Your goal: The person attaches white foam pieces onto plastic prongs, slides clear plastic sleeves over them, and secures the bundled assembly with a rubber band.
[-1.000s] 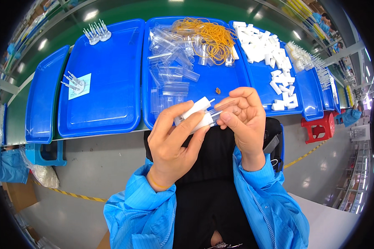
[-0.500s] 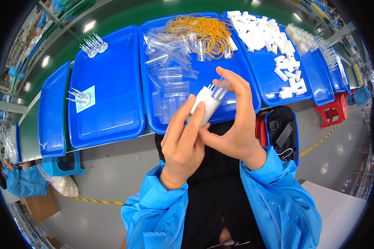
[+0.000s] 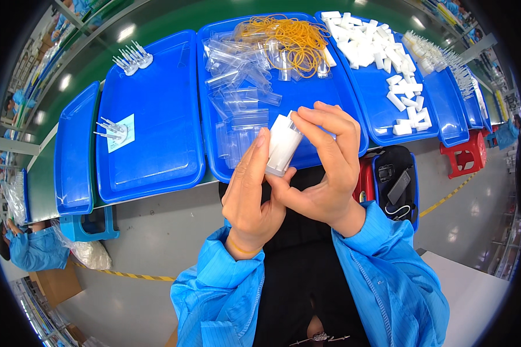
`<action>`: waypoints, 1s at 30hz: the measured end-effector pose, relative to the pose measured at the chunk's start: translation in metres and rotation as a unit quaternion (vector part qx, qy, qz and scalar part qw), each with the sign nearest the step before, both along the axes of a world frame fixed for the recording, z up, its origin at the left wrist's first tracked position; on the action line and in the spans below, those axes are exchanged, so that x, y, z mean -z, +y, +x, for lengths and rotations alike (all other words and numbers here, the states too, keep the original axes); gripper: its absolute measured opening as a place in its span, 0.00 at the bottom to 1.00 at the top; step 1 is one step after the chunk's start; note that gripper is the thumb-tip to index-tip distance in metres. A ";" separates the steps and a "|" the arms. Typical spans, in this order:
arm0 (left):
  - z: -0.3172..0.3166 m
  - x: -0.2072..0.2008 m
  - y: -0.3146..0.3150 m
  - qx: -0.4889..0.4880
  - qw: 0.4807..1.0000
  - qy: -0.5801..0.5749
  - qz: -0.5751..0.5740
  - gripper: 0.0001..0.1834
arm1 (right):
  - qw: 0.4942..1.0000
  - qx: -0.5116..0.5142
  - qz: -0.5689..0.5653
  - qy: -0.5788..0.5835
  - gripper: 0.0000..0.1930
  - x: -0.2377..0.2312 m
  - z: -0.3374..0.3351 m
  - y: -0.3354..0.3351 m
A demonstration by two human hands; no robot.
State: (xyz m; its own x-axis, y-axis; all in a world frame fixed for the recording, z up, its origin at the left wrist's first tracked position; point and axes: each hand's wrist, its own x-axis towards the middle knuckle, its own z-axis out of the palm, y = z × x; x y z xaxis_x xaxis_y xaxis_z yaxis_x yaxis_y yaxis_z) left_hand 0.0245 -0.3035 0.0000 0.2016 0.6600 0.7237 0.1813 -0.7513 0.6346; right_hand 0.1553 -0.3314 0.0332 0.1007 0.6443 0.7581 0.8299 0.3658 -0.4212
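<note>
A white plastic block [image 3: 283, 146] is held between my two hands in front of the middle tray, tilted with its top to the right. A clear plastic sleeve lies around it, with its clear end showing at the bottom. My left hand [image 3: 247, 196] grips the block's left side, fingers straight and pressed along it. On the other side my right hand [image 3: 328, 173] pinches it, fingertips at the upper end and thumb near the lower end. The fingers hide part of the block's top. A yellow band circles my left wrist.
Clear plastic sleeves [image 3: 243, 81] and yellow rubber bands [image 3: 298, 46] lie in the middle blue tray [image 3: 324, 92]. White blocks [image 3: 367, 49] fill the right tray. Clusters of white pins [image 3: 114, 132] stand in the left tray [image 3: 156, 156]. A red stool [image 3: 464, 156] stands at the right.
My right fingers have come down from the sleeve's upper part onto the block's upper end. The sleeve sits lower around the block, and the thin pins seen before are hidden.
</note>
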 end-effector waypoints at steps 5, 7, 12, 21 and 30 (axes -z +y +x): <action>-0.020 -0.015 0.003 -0.014 0.993 -0.065 -0.100 0.26 | 0.977 -0.133 -0.063 0.155 0.32 -0.005 0.012 0.015; -0.031 -0.016 0.012 -0.003 0.988 -0.107 -0.110 0.24 | 0.977 -0.101 -0.118 0.149 0.24 0.004 0.035 0.022; -0.049 -0.013 0.022 0.047 0.967 -0.190 -0.163 0.21 | 0.988 -0.068 -0.136 -0.037 0.20 0.006 0.048 0.036; -0.054 -0.008 0.018 0.063 0.952 -0.226 -0.196 0.08 | 0.957 0.004 -0.247 -0.152 0.13 0.011 0.026 0.059; -0.039 -0.019 0.008 -0.020 0.997 -0.070 -0.037 0.10 | 0.899 -0.257 -0.153 0.320 0.14 0.006 0.040 0.021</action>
